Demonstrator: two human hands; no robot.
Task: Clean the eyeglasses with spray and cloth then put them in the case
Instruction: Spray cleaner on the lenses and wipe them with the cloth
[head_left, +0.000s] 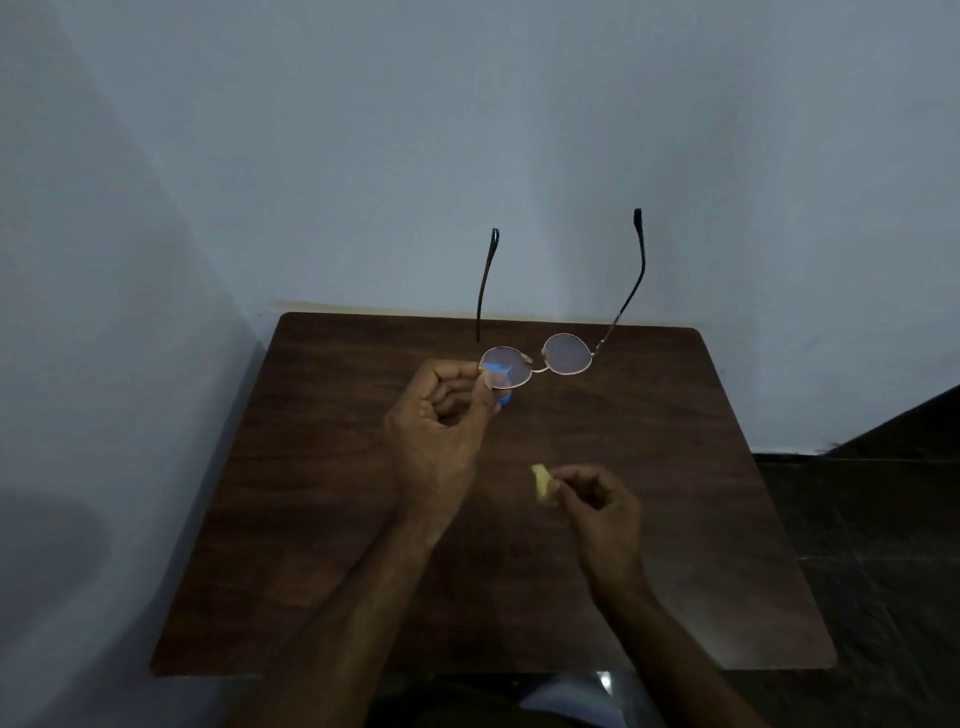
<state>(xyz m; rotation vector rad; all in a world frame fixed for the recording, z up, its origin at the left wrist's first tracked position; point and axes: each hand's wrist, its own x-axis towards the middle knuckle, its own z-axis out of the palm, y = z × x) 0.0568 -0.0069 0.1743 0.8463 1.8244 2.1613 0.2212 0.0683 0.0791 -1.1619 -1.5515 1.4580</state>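
Note:
Round, thin-rimmed eyeglasses (566, 356) hang in the air over the far half of the dark wooden table (311, 519), both temple arms unfolded and pointing up and away. My left hand (441, 421) pinches the rim of the left lens; something small and blue (505, 397) shows at my fingertips, partly behind the lens. Lower and to the right, my right hand (602, 514) pinches a small pale yellow cloth (543, 483), apart from the glasses. No spray bottle or case is in view.
The table stands against a pale wall at the back and left. Dark tiled floor (872, 519) lies to its right. Something white (571, 699) shows below the table's near edge.

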